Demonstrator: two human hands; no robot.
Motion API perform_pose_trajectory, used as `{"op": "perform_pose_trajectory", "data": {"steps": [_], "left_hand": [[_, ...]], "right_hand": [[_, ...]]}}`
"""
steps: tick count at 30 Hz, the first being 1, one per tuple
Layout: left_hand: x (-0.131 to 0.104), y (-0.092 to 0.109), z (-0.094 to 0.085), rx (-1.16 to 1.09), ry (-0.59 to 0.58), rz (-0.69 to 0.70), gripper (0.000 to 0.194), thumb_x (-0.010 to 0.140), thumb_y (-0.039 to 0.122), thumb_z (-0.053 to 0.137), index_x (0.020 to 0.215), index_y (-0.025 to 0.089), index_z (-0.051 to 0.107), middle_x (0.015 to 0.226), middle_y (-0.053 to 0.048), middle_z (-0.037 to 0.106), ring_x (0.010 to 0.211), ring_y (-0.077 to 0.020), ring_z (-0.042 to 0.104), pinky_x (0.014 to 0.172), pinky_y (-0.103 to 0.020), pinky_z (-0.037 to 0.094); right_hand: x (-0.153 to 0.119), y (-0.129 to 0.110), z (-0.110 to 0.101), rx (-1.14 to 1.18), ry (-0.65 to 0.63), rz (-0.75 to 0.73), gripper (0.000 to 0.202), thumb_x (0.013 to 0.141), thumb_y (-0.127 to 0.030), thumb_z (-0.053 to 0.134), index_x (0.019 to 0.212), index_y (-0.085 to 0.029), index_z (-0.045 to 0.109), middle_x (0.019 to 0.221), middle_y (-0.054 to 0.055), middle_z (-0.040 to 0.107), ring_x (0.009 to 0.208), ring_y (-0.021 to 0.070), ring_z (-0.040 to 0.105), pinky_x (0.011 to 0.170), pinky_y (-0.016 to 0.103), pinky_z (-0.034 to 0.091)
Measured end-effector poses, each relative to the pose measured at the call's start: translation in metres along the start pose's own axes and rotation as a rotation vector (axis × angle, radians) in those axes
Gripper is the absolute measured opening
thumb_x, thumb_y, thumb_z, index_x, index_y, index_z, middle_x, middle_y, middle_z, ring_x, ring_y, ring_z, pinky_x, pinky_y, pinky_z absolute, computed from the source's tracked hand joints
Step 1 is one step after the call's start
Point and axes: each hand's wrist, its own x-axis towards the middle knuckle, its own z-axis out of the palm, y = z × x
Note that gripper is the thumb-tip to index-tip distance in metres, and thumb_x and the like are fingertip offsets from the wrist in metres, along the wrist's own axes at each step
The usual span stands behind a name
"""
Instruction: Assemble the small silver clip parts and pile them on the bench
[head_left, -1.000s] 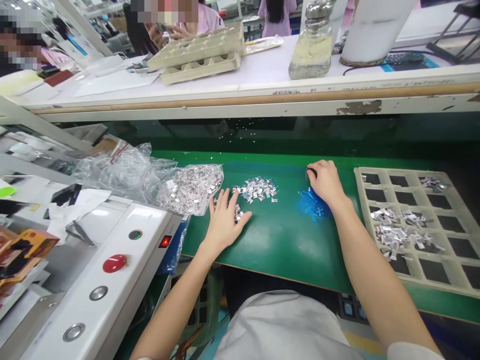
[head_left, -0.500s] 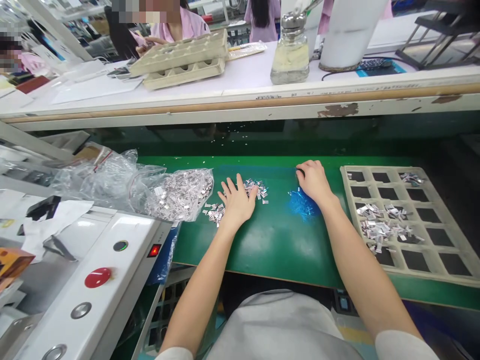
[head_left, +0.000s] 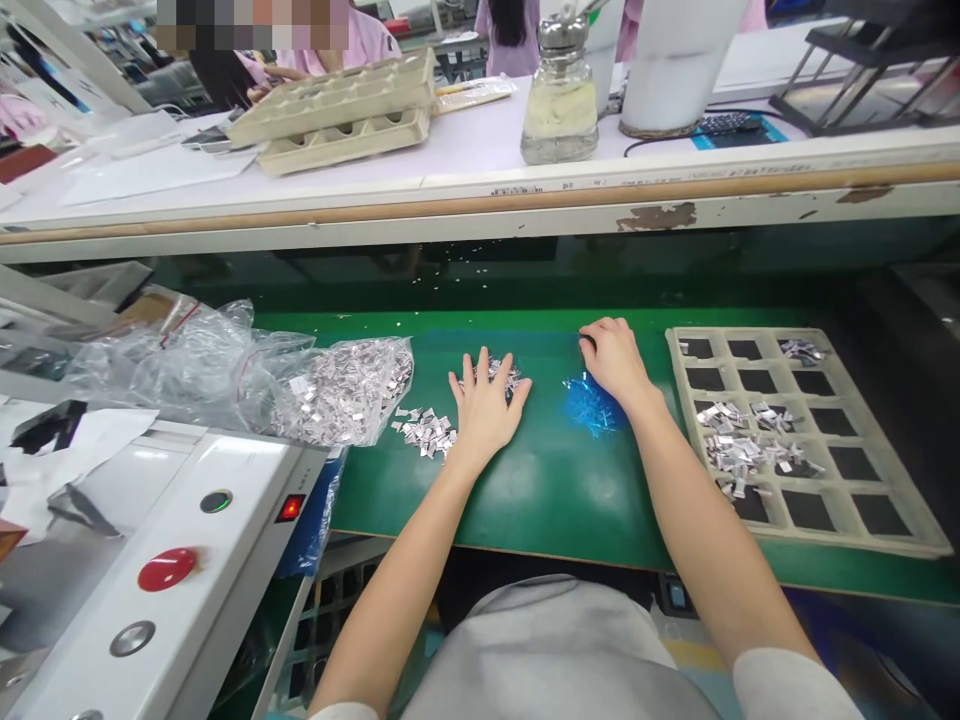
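My left hand lies palm down with fingers spread over a pile of small silvery-white metal pieces, partly hiding it. More such loose pieces lie just left of its wrist. My right hand has bent fingers, thumb and fingertips pinched at the right end of a thin clear blue film on the green work surface. Its exact grip is hard to see. Beneath and left of that hand is a heap of thin blue plastic strips.
A clear bag of silvery pieces lies at left, beside a machine panel with a red button. To the right, a beige compartment tray holds similar pieces. A raised shelf behind bears stacked trays and a glass bottle.
My left hand has shifted right across the pieces, uncovering more of the pile on its left. The right hand stays beside the blue strips. The whole view has shifted slightly.
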Motion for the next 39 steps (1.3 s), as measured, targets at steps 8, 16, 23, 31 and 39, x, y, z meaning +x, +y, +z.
{"op": "perform_pose_trajectory", "data": {"steps": [8, 16, 23, 31, 39], "left_hand": [[-0.013, 0.003, 0.005, -0.015, -0.007, 0.166, 0.055, 0.109, 0.052, 0.044, 0.153, 0.023, 0.057, 0.171, -0.015, 0.042, 0.162, -0.0403, 0.03, 0.131, -0.066, 0.025], [-0.021, 0.002, 0.003, -0.024, 0.049, 0.247, 0.047, 0.109, 0.044, 0.047, 0.147, 0.021, 0.063, 0.16, -0.017, 0.055, 0.156, -0.0383, 0.042, 0.129, -0.062, 0.033], [-0.015, -0.002, 0.004, -0.01, 0.039, 0.292, 0.048, 0.108, 0.042, 0.05, 0.149, 0.019, 0.063, 0.164, -0.022, 0.05, 0.157, -0.0425, 0.04, 0.127, -0.068, 0.032], [-0.017, -0.008, 0.011, -0.068, 0.107, 0.347, 0.042, 0.108, 0.036, 0.05, 0.139, 0.016, 0.068, 0.156, -0.025, 0.057, 0.151, -0.0425, 0.048, 0.124, -0.068, 0.037], [-0.021, -0.006, 0.01, -0.1, 0.122, 0.385, 0.035, 0.108, 0.031, 0.05, 0.131, 0.016, 0.072, 0.149, -0.022, 0.063, 0.145, -0.0396, 0.055, 0.123, -0.064, 0.04]], "right_hand": [[-0.004, -0.002, -0.006, 0.02, -0.03, 0.001, 0.037, 0.099, -0.02, 0.05, 0.122, -0.014, 0.079, 0.12, 0.019, 0.071, 0.116, 0.0394, 0.059, 0.107, 0.059, 0.05], [-0.011, -0.026, -0.025, 0.067, 0.045, -0.031, 0.038, 0.101, -0.015, 0.047, 0.124, -0.016, 0.077, 0.123, 0.016, 0.073, 0.118, 0.0355, 0.062, 0.108, 0.055, 0.053], [-0.081, -0.082, -0.039, -0.131, -0.079, -0.23, 0.042, 0.111, -0.029, 0.045, 0.141, -0.01, 0.067, 0.149, 0.02, 0.063, 0.145, 0.0364, 0.051, 0.12, 0.054, 0.044], [-0.12, -0.081, -0.028, -0.304, -0.172, -0.251, 0.05, 0.11, -0.036, 0.05, 0.155, -0.014, 0.054, 0.165, 0.02, 0.049, 0.155, 0.0376, 0.041, 0.128, 0.058, 0.032], [-0.099, -0.08, -0.022, -0.303, -0.064, -0.102, 0.046, 0.11, -0.029, 0.043, 0.152, -0.015, 0.056, 0.156, 0.019, 0.056, 0.148, 0.035, 0.045, 0.126, 0.055, 0.033]]}}
